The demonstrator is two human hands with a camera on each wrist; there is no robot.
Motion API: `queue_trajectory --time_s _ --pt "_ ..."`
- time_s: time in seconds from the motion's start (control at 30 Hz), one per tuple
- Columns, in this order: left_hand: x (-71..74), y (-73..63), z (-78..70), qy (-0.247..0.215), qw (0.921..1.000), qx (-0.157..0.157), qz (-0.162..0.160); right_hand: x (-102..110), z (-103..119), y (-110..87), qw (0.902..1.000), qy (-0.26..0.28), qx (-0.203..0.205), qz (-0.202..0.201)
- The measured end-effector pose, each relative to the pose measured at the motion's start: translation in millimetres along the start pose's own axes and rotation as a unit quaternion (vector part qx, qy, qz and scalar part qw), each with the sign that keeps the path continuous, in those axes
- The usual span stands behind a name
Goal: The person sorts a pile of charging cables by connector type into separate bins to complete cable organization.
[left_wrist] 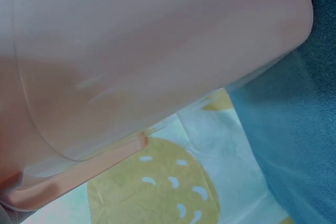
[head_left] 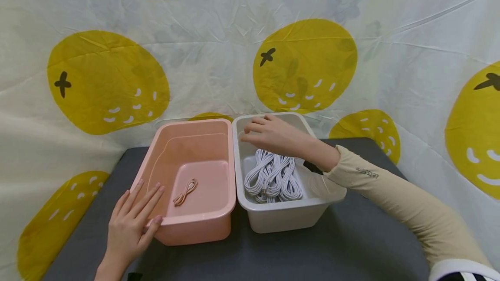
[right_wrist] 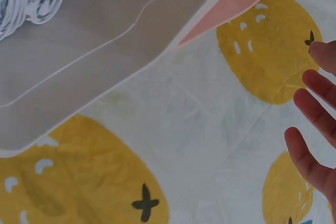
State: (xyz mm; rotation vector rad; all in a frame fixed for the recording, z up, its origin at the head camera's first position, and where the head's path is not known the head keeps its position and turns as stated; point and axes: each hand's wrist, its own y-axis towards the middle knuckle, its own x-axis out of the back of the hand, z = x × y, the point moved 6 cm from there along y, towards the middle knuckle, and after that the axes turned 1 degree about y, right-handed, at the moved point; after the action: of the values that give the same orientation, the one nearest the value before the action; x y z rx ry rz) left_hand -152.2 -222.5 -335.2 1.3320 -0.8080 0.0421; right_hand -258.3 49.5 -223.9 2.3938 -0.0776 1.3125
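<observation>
My left hand (head_left: 130,222) rests on the near left corner of a pink plastic bin (head_left: 195,219), its fingers stretched over the rim. Inside that bin lies one small bundled pink cable (head_left: 185,192). Over the far part of a white bin (head_left: 281,206) hovers my right hand (head_left: 273,133), with nothing in its loosely bent fingers. Several bundled white cables (head_left: 273,177) lie in a pile in the white bin, below that hand. The right wrist view shows the spread fingers (right_wrist: 302,156) apart from the bin wall. In the left wrist view, the pink bin's outer wall (left_wrist: 157,51) fills most of the picture.
Both bins stand side by side on a dark grey table (head_left: 273,255). A white cloth (head_left: 218,73) with yellow fruit prints hangs behind and around the table. Near the right wrist, a dark object (head_left: 312,167) shows partly behind the forearm.
</observation>
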Motion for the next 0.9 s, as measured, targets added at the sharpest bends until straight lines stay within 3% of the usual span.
queue_trajectory --time_s 0.2,0.47,0.9 --pt "-0.1 -0.3 -0.7 -0.006 1.0 -0.002 -0.002 13 -9 -42.0 0.9983 0.034 -0.036 -0.03" --pt "-0.2 0.3 -1.5 -0.008 0.9999 -0.005 -0.005 24 -21 -91.8 0.9959 0.03 -0.071 -0.047" --pt "-0.7 0.0 0.7 -0.004 1.0 0.003 0.008 26 -27 -151.9 0.9902 0.038 -0.105 -0.084"
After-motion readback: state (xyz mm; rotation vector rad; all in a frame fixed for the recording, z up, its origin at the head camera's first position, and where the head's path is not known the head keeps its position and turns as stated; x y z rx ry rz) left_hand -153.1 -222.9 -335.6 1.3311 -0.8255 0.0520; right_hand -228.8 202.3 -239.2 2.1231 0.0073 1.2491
